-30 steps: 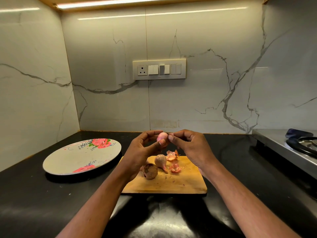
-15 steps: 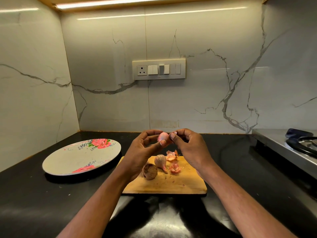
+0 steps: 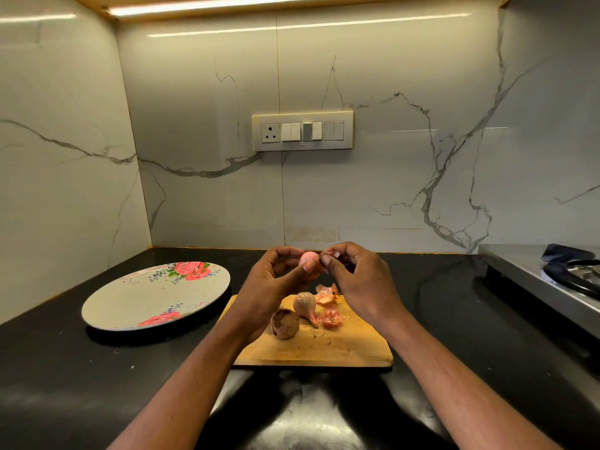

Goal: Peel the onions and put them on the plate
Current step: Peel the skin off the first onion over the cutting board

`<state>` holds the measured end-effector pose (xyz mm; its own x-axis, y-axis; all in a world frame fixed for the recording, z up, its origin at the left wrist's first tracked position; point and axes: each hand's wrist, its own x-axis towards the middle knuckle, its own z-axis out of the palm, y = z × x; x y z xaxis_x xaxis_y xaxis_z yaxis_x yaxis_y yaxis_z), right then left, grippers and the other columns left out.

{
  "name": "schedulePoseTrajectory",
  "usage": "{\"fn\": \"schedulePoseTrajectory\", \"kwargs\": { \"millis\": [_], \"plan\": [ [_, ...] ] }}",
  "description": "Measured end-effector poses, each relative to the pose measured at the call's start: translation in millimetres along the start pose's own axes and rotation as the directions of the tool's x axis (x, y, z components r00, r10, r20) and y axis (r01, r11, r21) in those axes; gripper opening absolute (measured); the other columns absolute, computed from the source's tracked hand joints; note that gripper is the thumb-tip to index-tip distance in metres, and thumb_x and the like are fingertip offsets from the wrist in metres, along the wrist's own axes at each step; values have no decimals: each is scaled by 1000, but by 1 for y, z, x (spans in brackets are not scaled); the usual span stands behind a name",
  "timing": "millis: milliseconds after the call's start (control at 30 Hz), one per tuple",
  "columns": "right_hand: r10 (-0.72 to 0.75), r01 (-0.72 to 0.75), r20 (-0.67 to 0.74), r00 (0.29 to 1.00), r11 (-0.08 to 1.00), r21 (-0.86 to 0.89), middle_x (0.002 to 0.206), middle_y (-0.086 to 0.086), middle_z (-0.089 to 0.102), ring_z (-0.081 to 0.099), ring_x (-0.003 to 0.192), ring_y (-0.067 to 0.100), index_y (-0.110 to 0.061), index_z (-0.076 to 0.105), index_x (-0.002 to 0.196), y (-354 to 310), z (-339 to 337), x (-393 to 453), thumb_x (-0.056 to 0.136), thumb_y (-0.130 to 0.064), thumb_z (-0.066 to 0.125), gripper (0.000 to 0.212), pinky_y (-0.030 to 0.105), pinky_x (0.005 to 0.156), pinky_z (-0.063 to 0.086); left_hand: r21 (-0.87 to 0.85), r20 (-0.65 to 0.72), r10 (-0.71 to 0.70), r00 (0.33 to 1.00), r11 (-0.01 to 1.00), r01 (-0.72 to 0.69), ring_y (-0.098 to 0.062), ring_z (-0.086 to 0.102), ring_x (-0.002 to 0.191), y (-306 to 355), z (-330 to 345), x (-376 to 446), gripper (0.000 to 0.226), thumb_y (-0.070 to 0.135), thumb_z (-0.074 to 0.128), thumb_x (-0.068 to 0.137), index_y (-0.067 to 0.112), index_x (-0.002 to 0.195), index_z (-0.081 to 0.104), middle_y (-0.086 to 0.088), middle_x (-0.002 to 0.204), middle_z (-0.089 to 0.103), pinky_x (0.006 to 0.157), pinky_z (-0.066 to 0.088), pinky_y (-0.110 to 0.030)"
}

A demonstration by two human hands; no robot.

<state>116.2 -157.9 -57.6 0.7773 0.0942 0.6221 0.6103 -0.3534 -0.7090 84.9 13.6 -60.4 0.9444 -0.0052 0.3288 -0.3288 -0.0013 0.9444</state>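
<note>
Hands both on the small pink half-peeled onion (image 3: 309, 258): left hand (image 3: 271, 289) grips it, right hand (image 3: 355, 280) pinches its skin, over the wooden cutting board (image 3: 341, 347).

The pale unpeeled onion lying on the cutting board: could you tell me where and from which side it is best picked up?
Grip the pale onion across its round bulb, coming from above. Its tapered tip points toward the near-right, too thin to hold, while the dark onion crowds its near-left and peels lie at its right, so pinching the upper bulb looks safest.
</note>
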Motion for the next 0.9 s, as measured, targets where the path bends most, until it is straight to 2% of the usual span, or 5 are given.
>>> {"fn": "schedulePoseTrajectory", "kwargs": {
  "millis": [200, 267, 367, 533, 900],
  "plan": [
    [46, -45, -13, 999, 998, 34, 90, -19, 66, 63, 85, -4, -29, 66, 100, 0, 1, 1, 97, -30, 63, 4, 3, 64, 47, -24, 30, 2, 1000, 1000, -1, -20, 70, 109, 3, -1, 0, 53, 29, 72, 75, 15, 124, 57, -4, 117, 72, 91, 56, -34],
    [50, -50, 6, 999, 997, 65, 95, -16, 70, 65, 90, -1, -25, 71, 104, 2, 0, 1, 96, -32, 65, 12, 6, 68, 49, -36, 26, -4, 1000, 999, 5, -20, 70, 109, 4, -1, -1, 51, 29, 71, 77, 15, 124, 57, -4, 117, 72, 88, 57, -32],
    [47, -58, 82, 996, 989, 139, 103, -12, 73, 65, 100, 3, -27, 74, 111, 2, -4, 1, 92, -35, 69, 22, 14, 80, 53, -51, 26, -7, 1000, 999, 9, -17, 71, 105, 6, -1, -1, 47, 29, 68, 80, 17, 124, 57, 0, 113, 74, 81, 57, -28],
    [91, -108, 82, 992, 965, 237, 95, -11, 77, 70, 98, 6, -26, 79, 102, 4, -6, 2, 86, -28, 76, 17, 30, 89, 58, -94, 33, -5, 999, 996, 8, -18, 72, 104, 5, 1, -1, 46, 27, 67, 80, 16, 123, 57, -1, 109, 75, 84, 58, -26],
    [17, -16, -3, 1000, 988, 151, 95, -8, 75, 70, 90, 1, -21, 76, 105, 2, -4, 2, 90, -24, 73, 15, 11, 72, 54, -25, 12, 1, 1000, 1000, -1, -15, 72, 104, 4, 0, 0, 48, 33, 69, 78, 18, 122, 58, 0, 110, 74, 83, 57, -26]
  ]
}}
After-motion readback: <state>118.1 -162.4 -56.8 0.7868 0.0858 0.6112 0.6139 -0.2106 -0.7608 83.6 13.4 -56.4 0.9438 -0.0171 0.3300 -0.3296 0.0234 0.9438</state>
